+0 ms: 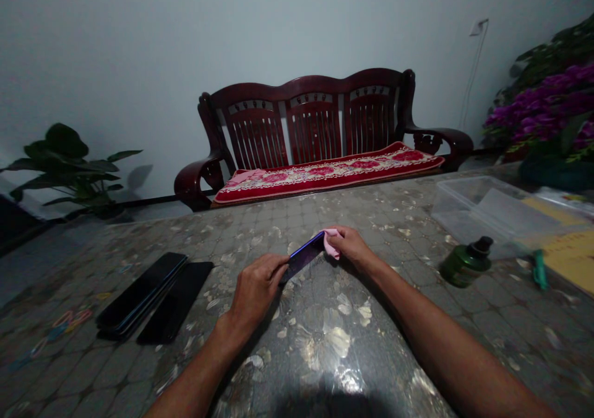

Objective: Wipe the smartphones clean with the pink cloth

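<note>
Left hand (255, 283), fingers closed on the lower end of the phone (304, 258), which is held slantwise over the table (390, 368): slim, blue-violet along its edge, the dark side indistinct (both ends are partly covered). Right hand (351, 246), fingers pinching a pink cloth (333, 246) at the upper end, fingertips partly hidden.

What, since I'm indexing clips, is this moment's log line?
left hand: holding thin rectangular blue-edged phone; right hand: holding crumpled pink cloth at phone's other end; table left: flat black rectangular phones
</note>
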The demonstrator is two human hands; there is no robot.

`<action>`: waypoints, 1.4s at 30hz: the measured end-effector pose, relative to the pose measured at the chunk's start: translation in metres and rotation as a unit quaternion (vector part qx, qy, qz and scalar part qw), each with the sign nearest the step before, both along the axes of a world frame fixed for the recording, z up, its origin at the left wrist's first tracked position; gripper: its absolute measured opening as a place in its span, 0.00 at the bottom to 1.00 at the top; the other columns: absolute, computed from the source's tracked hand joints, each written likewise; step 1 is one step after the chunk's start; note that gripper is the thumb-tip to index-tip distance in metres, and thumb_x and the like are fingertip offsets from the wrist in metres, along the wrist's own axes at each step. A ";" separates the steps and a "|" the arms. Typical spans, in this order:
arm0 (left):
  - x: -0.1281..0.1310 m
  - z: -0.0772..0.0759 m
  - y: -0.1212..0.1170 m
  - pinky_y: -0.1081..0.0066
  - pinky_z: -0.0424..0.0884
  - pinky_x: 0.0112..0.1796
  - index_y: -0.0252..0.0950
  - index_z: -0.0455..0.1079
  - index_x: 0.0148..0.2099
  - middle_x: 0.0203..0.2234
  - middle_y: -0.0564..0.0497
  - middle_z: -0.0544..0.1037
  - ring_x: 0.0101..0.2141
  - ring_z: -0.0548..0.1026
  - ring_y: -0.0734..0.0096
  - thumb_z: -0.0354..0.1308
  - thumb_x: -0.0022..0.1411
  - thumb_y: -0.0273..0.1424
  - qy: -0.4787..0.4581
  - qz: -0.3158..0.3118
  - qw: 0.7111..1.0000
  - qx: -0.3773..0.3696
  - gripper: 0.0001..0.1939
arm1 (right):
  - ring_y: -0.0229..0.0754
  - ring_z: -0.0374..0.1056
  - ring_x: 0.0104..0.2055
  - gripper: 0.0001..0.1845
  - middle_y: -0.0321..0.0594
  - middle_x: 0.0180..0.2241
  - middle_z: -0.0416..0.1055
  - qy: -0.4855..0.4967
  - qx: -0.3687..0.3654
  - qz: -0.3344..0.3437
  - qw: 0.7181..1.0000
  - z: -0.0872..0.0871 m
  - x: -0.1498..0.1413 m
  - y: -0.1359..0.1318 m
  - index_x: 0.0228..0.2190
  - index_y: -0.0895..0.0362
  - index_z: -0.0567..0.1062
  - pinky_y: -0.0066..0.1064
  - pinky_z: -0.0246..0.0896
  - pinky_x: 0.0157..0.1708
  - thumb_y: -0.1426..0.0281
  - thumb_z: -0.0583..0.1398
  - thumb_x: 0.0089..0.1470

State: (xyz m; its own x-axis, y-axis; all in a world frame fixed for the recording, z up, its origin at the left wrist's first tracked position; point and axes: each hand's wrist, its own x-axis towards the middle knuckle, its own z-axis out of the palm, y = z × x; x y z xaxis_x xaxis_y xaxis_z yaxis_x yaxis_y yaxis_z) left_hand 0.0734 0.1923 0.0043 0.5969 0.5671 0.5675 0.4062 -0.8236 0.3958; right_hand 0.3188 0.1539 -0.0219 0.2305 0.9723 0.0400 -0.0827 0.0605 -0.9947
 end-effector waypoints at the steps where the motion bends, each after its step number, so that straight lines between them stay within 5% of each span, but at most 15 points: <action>1: 0.000 0.000 0.000 0.64 0.79 0.39 0.39 0.79 0.43 0.36 0.47 0.84 0.36 0.83 0.61 0.54 0.68 0.31 0.001 0.000 1.000 0.000 0.11 | 0.33 0.54 0.17 0.12 0.29 0.16 0.63 0.018 -0.010 0.002 1.000 0.001 0.000 0.000 0.28 0.58 0.74 0.25 0.47 0.17 0.62 0.62 0.44; 7: -0.003 0.001 0.002 0.65 0.79 0.38 0.40 0.80 0.44 0.36 0.48 0.85 0.36 0.83 0.61 0.56 0.67 0.32 0.016 0.020 1.000 -0.004 0.10 | 0.34 0.55 0.16 0.10 0.27 0.15 0.62 0.015 0.011 0.008 1.000 0.006 -0.006 -0.005 0.31 0.56 0.70 0.25 0.49 0.18 0.63 0.59 0.47; 11: -0.004 0.002 0.002 0.66 0.78 0.38 0.42 0.80 0.45 0.38 0.49 0.85 0.37 0.83 0.61 0.58 0.67 0.33 0.025 0.042 0.999 -0.012 0.10 | 0.38 0.61 0.21 0.06 0.30 0.18 0.63 -0.137 0.057 0.009 0.989 0.029 -0.015 -0.013 0.33 0.54 0.69 0.28 0.55 0.23 0.68 0.53 0.53; 15: -0.003 0.007 -0.003 0.68 0.76 0.35 0.42 0.80 0.44 0.35 0.51 0.84 0.34 0.82 0.62 0.58 0.67 0.34 0.020 0.052 0.998 -0.010 0.09 | 0.42 0.66 0.36 0.07 0.39 0.32 0.69 -0.372 0.169 -0.054 0.911 0.059 -0.031 -0.027 0.32 0.55 0.71 0.31 0.60 0.37 0.74 0.53 0.57; 19: -0.002 0.014 -0.010 0.68 0.76 0.33 0.42 0.80 0.43 0.33 0.51 0.84 0.32 0.82 0.63 0.58 0.67 0.35 0.007 0.039 0.999 0.002 0.09 | 0.42 0.66 0.38 0.10 0.40 0.36 0.68 -0.442 0.207 -0.053 0.871 0.071 -0.051 -0.040 0.37 0.55 0.71 0.31 0.60 0.39 0.77 0.52 0.60; 25: -0.002 0.021 -0.016 0.69 0.76 0.35 0.41 0.79 0.45 0.35 0.50 0.84 0.34 0.82 0.64 0.57 0.70 0.36 -0.027 0.018 0.999 0.032 0.10 | 0.43 0.67 0.41 0.14 0.42 0.39 0.68 -0.454 0.233 -0.026 0.860 0.067 -0.059 -0.043 0.44 0.56 0.72 0.32 0.62 0.41 0.79 0.53 0.60; 32: -0.001 0.019 -0.014 0.71 0.75 0.36 0.39 0.80 0.42 0.32 0.52 0.83 0.31 0.81 0.67 0.60 0.67 0.36 -0.049 0.042 0.998 -0.019 0.09 | 0.41 0.67 0.38 0.11 0.39 0.34 0.69 -0.391 0.209 -0.048 0.895 0.037 -0.048 -0.026 0.40 0.56 0.76 0.30 0.61 0.39 0.79 0.55 0.61; 42: -0.002 0.019 -0.016 0.74 0.72 0.34 0.37 0.78 0.41 0.31 0.52 0.82 0.31 0.79 0.70 0.60 0.68 0.35 -0.102 0.047 0.994 -0.008 0.08 | 0.41 0.67 0.37 0.13 0.40 0.35 0.69 -0.390 0.248 -0.079 0.883 0.046 -0.052 -0.033 0.42 0.56 0.77 0.31 0.60 0.38 0.79 0.55 0.60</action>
